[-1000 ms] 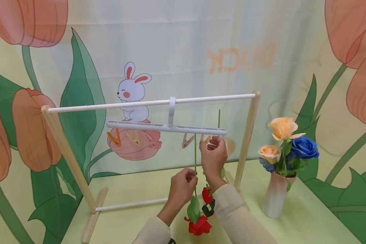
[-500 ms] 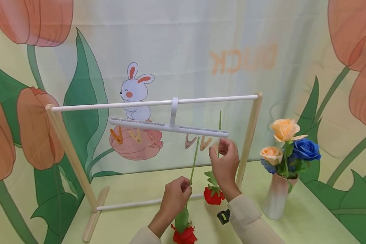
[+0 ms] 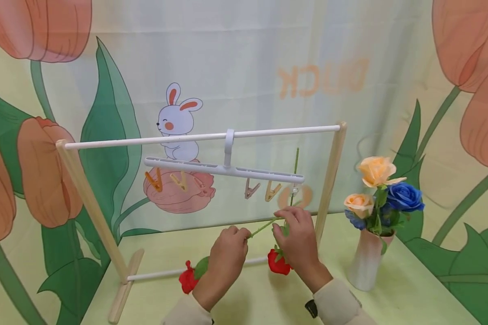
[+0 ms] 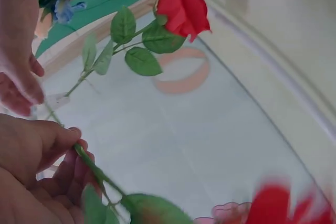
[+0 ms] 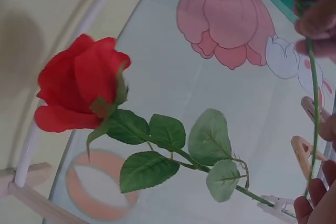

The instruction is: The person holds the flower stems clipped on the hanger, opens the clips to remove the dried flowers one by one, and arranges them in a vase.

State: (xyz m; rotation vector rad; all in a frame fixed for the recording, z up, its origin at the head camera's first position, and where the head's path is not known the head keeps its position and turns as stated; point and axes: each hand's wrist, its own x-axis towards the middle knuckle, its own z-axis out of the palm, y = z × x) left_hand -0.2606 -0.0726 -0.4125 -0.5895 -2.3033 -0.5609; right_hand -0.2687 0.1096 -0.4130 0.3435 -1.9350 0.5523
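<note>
My left hand (image 3: 227,253) pinches the green stem of a red rose (image 3: 188,279), whose bloom points left and is partly hidden behind that hand. The stem slants up to my right hand (image 3: 300,239), which holds its bare end between thumb and fingers. In the left wrist view the stem (image 4: 97,170) runs between my left thumb and fingertips. A second red rose (image 5: 84,85) hangs bloom-down, its stem in a clear clip (image 3: 296,188) at the right end of the white hanger (image 3: 223,170). Beside that clip hang a beige clip (image 3: 272,191) and a brownish-pink clip (image 3: 251,188).
A white rail (image 3: 154,141) on wooden posts carries the hanger, which tilts down to the right. Orange (image 3: 154,180), yellow (image 3: 180,181) and pink clips hang at its left. A vase (image 3: 367,262) of peach and blue roses stands right. A printed curtain is behind.
The held rose has swung from hanging bloom-down to lying slanted with its bloom leftward. My right hand has come down from the hanger's right end to the stem's end.
</note>
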